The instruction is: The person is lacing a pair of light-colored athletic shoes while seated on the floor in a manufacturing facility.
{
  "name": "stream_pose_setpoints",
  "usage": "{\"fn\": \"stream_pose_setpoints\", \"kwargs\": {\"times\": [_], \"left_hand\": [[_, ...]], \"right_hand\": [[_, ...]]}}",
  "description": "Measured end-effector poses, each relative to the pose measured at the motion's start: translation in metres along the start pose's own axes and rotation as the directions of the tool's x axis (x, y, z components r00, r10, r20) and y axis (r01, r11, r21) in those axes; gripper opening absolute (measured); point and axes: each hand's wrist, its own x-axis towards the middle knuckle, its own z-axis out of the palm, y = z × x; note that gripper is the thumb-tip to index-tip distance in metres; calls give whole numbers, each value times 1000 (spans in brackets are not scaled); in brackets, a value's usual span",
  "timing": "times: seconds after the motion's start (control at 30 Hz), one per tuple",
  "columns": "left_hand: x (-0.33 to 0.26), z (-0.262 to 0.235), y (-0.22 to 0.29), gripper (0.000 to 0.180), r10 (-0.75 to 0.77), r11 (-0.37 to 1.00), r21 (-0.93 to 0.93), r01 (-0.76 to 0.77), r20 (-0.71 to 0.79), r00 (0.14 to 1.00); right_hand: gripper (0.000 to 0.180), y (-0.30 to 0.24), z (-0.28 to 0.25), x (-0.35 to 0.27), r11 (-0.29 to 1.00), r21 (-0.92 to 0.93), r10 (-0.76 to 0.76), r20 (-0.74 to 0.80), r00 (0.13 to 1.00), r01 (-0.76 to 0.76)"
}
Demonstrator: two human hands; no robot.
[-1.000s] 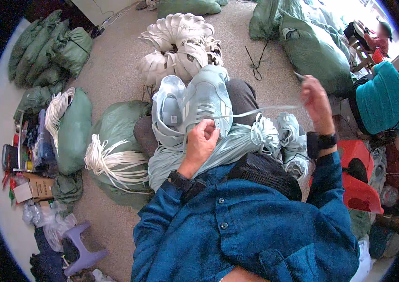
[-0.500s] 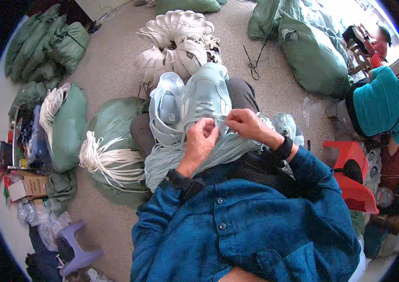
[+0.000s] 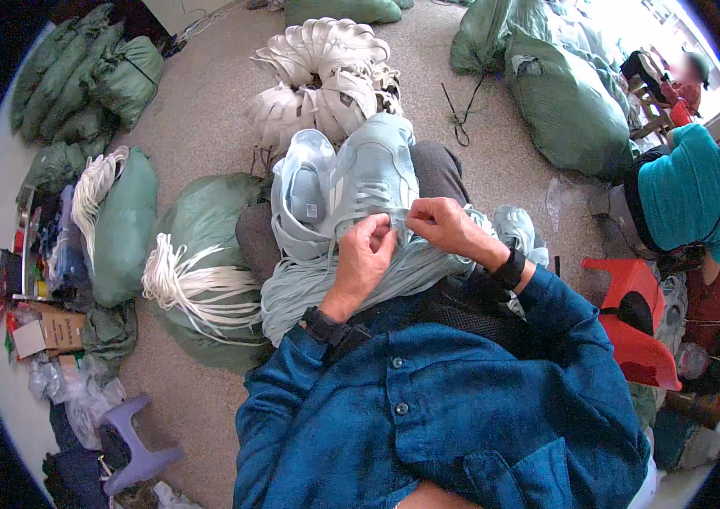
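On my lap lies a pale blue shoe upper, its toe pointing away from me and several rows of lace across its front. My left hand is closed in a pinch at the collar end of the lacing. Just to its right, my right hand pinches the lace there, thumb and forefinger together. The lace between the fingertips is thin and partly hidden. Left of this upper rests its pale blue mate, showing its inside and a small label. A thick bundle of pale blue laces drapes across my lap under both hands.
Beyond my knees stand stacked off-white shoe uppers. White laces hang over a green sack at left. Another pale blue upper is by my right knee. A red stool and a person in teal are at right.
Both hands stay pinched at the lacing and have barely shifted. The light strand that showed between the fingertips is harder to see now. The whole view has tilted slightly.
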Motion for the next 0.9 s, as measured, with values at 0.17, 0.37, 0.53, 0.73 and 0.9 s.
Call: {"fn": "stream_pose_setpoints", "kwargs": {"times": [0.17, 0.37, 0.53, 0.73, 0.9], "left_hand": [[0, 0, -4, 28, 55, 998, 7, -55, 0, 998], [4, 8, 2, 27, 294, 927, 254, -277, -31, 955], [-1, -3, -6, 28, 177, 968, 189, -168, -32, 984], [-1, -3, -6, 28, 82, 996, 44, -82, -7, 997], [5, -4, -25, 24, 183, 977, 114, -178, -33, 983]], "right_hand": [[14, -12, -3, 10, 950, -273, -147, 44, 988, 153], [13, -5, -6, 18, 862, -476, -195, 11, 981, 177], [21, -3, 4, 22, 949, -188, -268, -59, 962, 253], [20, 0, 17, 4, 935, -268, -259, -67, 964, 233], [17, 0, 14, 0, 944, -172, -298, -65, 952, 283]]}}
